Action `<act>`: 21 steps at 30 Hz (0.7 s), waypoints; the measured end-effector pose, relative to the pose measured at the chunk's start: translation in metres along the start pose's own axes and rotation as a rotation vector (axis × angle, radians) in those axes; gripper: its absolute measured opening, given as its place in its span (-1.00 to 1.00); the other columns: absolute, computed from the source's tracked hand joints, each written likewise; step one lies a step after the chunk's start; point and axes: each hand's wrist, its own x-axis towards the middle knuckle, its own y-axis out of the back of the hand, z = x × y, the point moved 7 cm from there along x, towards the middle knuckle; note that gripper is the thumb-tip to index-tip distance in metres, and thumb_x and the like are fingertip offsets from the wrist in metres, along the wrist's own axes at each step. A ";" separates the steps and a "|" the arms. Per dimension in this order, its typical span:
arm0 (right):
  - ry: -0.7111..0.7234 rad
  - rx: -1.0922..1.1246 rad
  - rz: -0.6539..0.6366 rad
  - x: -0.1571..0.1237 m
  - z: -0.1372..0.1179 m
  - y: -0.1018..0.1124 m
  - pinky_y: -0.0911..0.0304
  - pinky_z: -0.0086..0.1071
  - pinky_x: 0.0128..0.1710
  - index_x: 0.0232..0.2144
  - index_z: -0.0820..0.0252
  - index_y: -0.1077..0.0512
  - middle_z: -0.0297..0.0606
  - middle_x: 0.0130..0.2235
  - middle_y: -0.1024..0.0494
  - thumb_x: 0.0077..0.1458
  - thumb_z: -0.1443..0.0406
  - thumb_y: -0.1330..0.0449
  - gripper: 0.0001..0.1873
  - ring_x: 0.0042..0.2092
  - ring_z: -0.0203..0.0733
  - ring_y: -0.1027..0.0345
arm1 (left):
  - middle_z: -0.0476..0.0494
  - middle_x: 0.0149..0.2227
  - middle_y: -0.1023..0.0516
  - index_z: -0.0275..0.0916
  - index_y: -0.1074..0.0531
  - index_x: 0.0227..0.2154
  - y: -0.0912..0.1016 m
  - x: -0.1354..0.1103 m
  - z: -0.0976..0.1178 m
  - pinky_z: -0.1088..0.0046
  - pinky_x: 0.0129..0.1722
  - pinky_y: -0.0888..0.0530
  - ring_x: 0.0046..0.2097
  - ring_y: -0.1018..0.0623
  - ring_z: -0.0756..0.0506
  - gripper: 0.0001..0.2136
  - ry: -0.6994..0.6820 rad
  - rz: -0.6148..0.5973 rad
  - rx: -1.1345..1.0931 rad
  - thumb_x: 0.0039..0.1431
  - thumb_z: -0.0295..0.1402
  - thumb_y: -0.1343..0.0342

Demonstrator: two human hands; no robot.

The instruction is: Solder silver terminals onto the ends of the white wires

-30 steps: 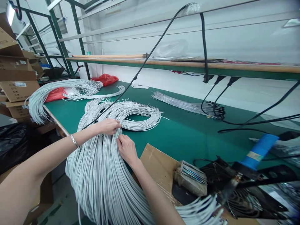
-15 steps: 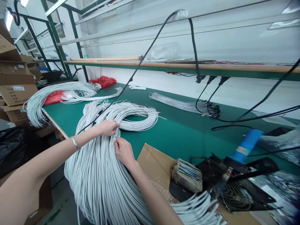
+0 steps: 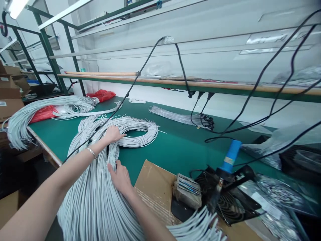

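A thick bundle of light grey cables (image 3: 100,194) spills over the front of the green table, its upper part bent into a loop (image 3: 140,140). On the upper part of the bundle is my left hand (image 3: 114,134), its fingers curled round some cables and its thumb side towards the loop. Just below it, my right hand (image 3: 120,177) rests against the right side of a gathered strand, thumb and fingers spread apart. A black cord (image 3: 87,139) runs slantwise across the bundle, passing behind my left forearm.
A hot-air gun with a blue handle (image 3: 231,155) stands at right beside a grey block holding thin rods (image 3: 187,189), near cardboard (image 3: 152,182). More cables (image 3: 183,117) lie at the back, others at far left (image 3: 47,107). Black cords (image 3: 265,117) hang at right.
The view has swung right, so things appear further left. My right hand has slid down the bundle and its fingers have spread. My left hand stays at the upper bundle.
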 end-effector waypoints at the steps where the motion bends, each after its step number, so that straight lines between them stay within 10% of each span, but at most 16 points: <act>1: -0.006 -0.003 -0.001 -0.001 0.000 -0.001 -0.51 -0.07 -0.03 0.05 0.24 -0.49 -0.17 -0.05 -0.63 0.42 0.09 -0.20 -0.64 -0.08 -0.08 -0.58 | -0.28 0.18 -0.53 -0.24 -0.46 0.16 -0.004 0.007 0.008 0.01 0.03 -0.59 0.08 -0.60 -0.27 -0.63 0.011 0.011 -0.001 0.38 -0.24 -0.23; 9: -0.038 -0.033 -0.020 -0.004 0.003 -0.007 -0.48 -0.05 0.00 0.04 0.26 -0.49 -0.17 -0.13 -0.66 0.43 0.05 -0.15 -0.60 -0.09 -0.06 -0.60 | -0.30 0.18 -0.53 -0.25 -0.46 0.16 -0.011 0.056 0.036 0.02 0.02 -0.60 0.08 -0.60 -0.27 -0.63 0.047 0.042 -0.062 0.37 -0.25 -0.24; 21: -0.029 0.041 -0.068 -0.002 0.008 -0.008 -0.43 0.05 0.04 0.12 0.31 -0.44 -0.04 -0.08 -0.67 0.41 -0.02 -0.10 -0.46 -0.01 0.07 -0.58 | -0.28 0.19 -0.52 -0.23 -0.45 0.17 -0.001 0.066 0.036 0.01 0.03 -0.59 0.09 -0.60 -0.27 -0.63 0.083 0.152 -0.144 0.38 -0.25 -0.23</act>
